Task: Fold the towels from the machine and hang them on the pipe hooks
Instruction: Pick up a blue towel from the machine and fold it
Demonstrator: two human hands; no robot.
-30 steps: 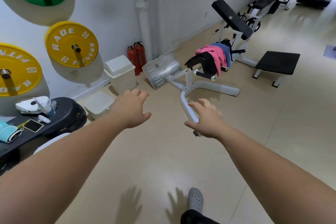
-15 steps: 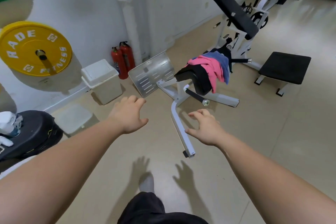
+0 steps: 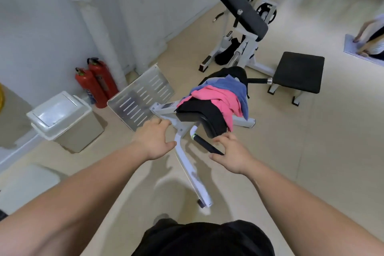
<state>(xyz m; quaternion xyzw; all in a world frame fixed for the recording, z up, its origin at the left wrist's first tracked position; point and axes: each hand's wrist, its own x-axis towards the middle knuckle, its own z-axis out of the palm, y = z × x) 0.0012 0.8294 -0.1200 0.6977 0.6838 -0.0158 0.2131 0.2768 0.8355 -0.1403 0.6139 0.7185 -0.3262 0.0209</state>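
My left hand [image 3: 154, 139] and right hand [image 3: 233, 155] hover mid-frame, fingers spread, empty. A pink towel [image 3: 220, 98] drapes the machine [image 3: 185, 164] just above them.

Bright, even indoor light fills the room. It is strongest toward 1 o'clock, where the pale floor [image 3: 311, 151] washes out into a soft glare. Soft-edged grey shadows of the left hand [image 3: 153, 141] and right hand [image 3: 232, 154] fall on the floor toward 6 o'clock. The centre is sharpest, and the towels [image 3: 220, 97] there show clean, saturated colour. Motion blur smears the edges, most at 2 and 3 o'clock, where a person [image 3: 372, 39] is indistinct, and again at 8 o'clock. Wide-angle distortion bends the wall pipe [image 3: 99, 33] at 11 o'clock and swells both forearms at 5 and 7 o'clock.
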